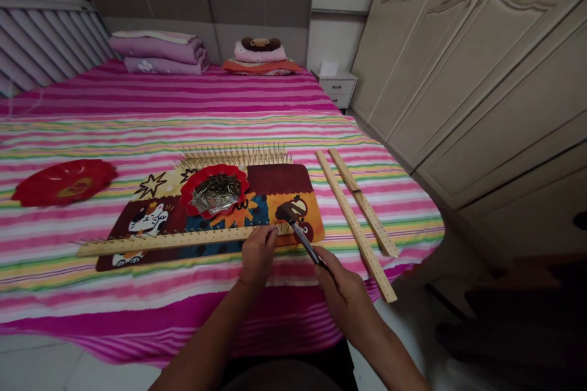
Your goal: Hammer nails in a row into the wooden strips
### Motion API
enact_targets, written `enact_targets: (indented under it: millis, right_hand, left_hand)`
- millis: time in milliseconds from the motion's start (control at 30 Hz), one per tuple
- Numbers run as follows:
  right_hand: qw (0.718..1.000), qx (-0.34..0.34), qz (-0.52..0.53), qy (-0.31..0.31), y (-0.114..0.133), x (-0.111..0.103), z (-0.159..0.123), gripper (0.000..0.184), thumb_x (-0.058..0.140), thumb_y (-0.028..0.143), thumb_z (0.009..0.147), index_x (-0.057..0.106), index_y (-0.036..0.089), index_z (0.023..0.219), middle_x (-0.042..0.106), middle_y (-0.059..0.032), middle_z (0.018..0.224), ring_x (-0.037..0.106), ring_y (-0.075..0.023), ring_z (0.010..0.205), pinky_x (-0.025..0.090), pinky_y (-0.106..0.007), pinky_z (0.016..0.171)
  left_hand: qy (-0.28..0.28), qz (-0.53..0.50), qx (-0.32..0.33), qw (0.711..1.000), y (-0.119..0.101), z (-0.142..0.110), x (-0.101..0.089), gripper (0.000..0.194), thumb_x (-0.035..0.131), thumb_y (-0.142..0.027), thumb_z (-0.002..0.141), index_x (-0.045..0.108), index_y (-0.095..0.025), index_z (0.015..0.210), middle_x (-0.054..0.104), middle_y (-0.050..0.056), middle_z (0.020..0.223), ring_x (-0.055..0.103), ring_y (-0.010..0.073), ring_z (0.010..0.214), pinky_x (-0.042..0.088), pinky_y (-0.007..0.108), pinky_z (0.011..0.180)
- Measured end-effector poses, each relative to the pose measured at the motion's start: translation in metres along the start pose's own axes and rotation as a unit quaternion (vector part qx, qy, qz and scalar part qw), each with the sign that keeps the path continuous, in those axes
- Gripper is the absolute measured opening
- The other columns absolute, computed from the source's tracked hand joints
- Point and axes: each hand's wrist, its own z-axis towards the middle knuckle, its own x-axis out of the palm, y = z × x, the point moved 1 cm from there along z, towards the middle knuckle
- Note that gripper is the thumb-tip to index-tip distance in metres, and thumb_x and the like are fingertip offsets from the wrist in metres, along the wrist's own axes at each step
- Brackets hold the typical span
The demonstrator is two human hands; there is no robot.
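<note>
A bed [284,128] under a striped cover fills most of my view, and serves as my worktop. My judgement is that this soft surface is the main hazard: it could give under a blow, letting the work bounce or tilt.

A patterned mat [279,178] lies on the cover. Across its near part runs a long wooden strip [202,237], pierced with small holes, nails standing along much of it. Nothing visible clamps it, so it could roll or slide, and those points could prick me. To the right lie bare strips [355,226], well apart from my hands.

Behind the near strip, a red scalloped dish [186,197] sits on the mat, heaped with loose nails [215,188]; a knock could spill them.

My right hand [342,287] is closed around the handle of a hammer [302,237]. Its dark head is over the mat, near the strip's right end; I cannot tell whether it touches wood. My left hand [258,252] is at the strip just beside it, fingers curled narrow. Whether they pinch a nail, I cannot tell. A glancing swing could catch those fingertips, or bend a nail.
</note>
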Motion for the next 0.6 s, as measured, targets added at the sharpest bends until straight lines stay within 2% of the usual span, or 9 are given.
enact_targets:
  millis: [133, 267, 333, 400, 500, 600]
  right_hand:
    - [1.0, -0.005, -0.014, 0.016, 0.0, 0.003, 0.003, 0.032, 0.041, 0.027, 0.09, 0.056, 0.02, 0.119, 0.057, 0.0025, 0.061, 0.051, -0.0127, 0.051, 0.04, -0.022, 0.05]
    - [0.999, 0.029, 0.036, 0.011, -0.006, 0.004, -0.009, 0.033, 0.041, 0.032, 0.091, 0.054, 0.021, 0.12, 0.056, 0.0036, 0.06, 0.048, -0.0112, 0.048, 0.038, -0.02, 0.046]
    - [0.997, 0.039, 0.061, 0.005, -0.012, 0.002, -0.018, 0.036, 0.042, 0.035, 0.091, 0.054, 0.022, 0.123, 0.057, 0.004, 0.058, 0.05, -0.0116, 0.048, 0.041, -0.02, 0.046]
    - [0.996, 0.043, 0.075, -0.002, -0.022, 0.002, -0.026, 0.037, 0.045, 0.037, 0.089, 0.056, 0.022, 0.122, 0.063, 0.0012, 0.065, 0.058, -0.0142, 0.057, 0.048, -0.022, 0.055]
    - [0.994, 0.059, 0.087, 0.01, -0.044, 0.01, -0.035, 0.037, 0.048, 0.038, 0.087, 0.061, 0.022, 0.117, 0.071, -0.0043, 0.089, 0.065, -0.0198, 0.081, 0.051, -0.027, 0.075]
    - [0.99, 0.081, 0.107, 0.046, -0.068, 0.029, -0.038, 0.037, 0.047, 0.038, 0.087, 0.061, 0.022, 0.118, 0.071, -0.0059, 0.103, 0.063, -0.0227, 0.1, 0.05, -0.028, 0.083]
  left_hand:
    - [0.004, 0.008, -0.01, 1.0, 0.003, 0.0, 0.0, 0.013, 0.053, -0.024, 0.079, 0.065, -0.021, 0.078, 0.067, 0.002, 0.076, 0.061, 0.0145, 0.073, 0.045, 0.025, 0.068]
    - [0.004, 0.009, -0.014, 1.0, 0.003, 0.001, 0.001, 0.012, 0.053, -0.023, 0.078, 0.065, -0.02, 0.076, 0.066, 0.002, 0.075, 0.061, 0.0148, 0.073, 0.046, 0.025, 0.069]
    - [0.001, -0.005, -0.013, 1.0, 0.0, 0.0, 0.0, 0.011, 0.054, -0.023, 0.077, 0.065, -0.02, 0.077, 0.067, 0.002, 0.075, 0.061, 0.0144, 0.073, 0.046, 0.025, 0.069]
    - [0.005, -0.017, -0.009, 1.0, -0.002, -0.002, -0.005, 0.012, 0.054, -0.022, 0.077, 0.065, -0.019, 0.08, 0.067, 0.002, 0.076, 0.061, 0.0138, 0.072, 0.047, 0.024, 0.068]
    - [0.0, -0.005, 0.006, 1.0, -0.003, -0.001, -0.023, 0.014, 0.052, -0.024, 0.08, 0.065, -0.02, 0.083, 0.067, 0.002, 0.078, 0.061, 0.0135, 0.072, 0.047, 0.024, 0.068]
    - [-0.042, 0.049, 0.012, 0.998, 0.004, 0.015, -0.054, 0.016, 0.05, -0.026, 0.081, 0.065, -0.021, 0.085, 0.067, 0.003, 0.081, 0.061, 0.0151, 0.076, 0.047, 0.026, 0.072]
